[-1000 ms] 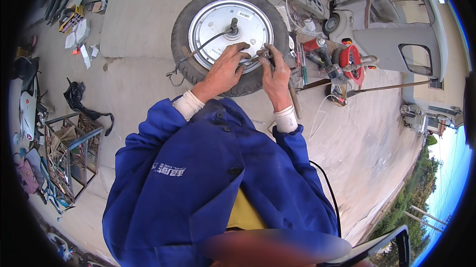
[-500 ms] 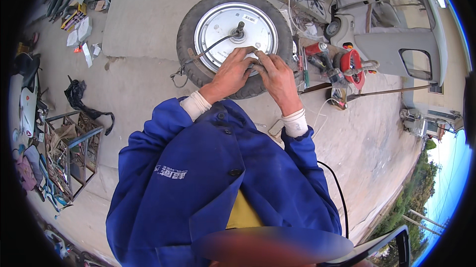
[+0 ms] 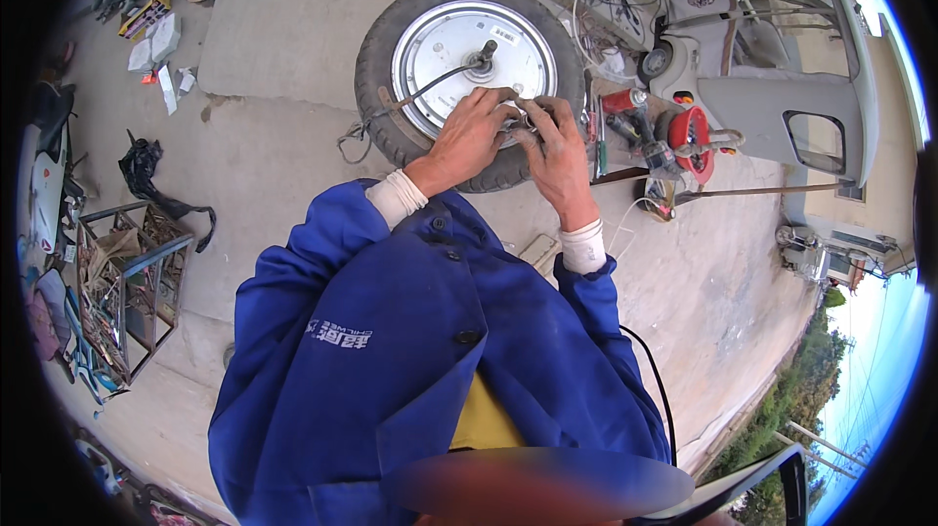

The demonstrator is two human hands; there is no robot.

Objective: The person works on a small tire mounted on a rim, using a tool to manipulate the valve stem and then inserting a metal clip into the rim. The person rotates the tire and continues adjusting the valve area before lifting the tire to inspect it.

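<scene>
A wheel with a black tire [image 3: 384, 47] and a silver hub motor [image 3: 440, 42] lies flat on the ground ahead of me. A dark cable [image 3: 437, 86] runs from its central axle [image 3: 486, 54] across the hub and over the tire's left side. Over the near right edge of the hub, my left hand [image 3: 467, 141] and my right hand [image 3: 559, 163] meet fingertip to fingertip. Both are closed in a pinch. Whatever small thing lies between them is hidden by the fingers.
Right of the wheel are a red can [image 3: 623, 100], a power tool [image 3: 657, 150] and a red container [image 3: 692, 140]. A grey vehicle [image 3: 752, 101] stands beyond. At the left are a metal frame box [image 3: 147, 267] of scraps and a black plastic bag [image 3: 156, 179].
Both hands stay together over the hub while their fingers shift slightly, the right hand's curling more. The whole view has moved a little, with the wheel now slightly further right.
</scene>
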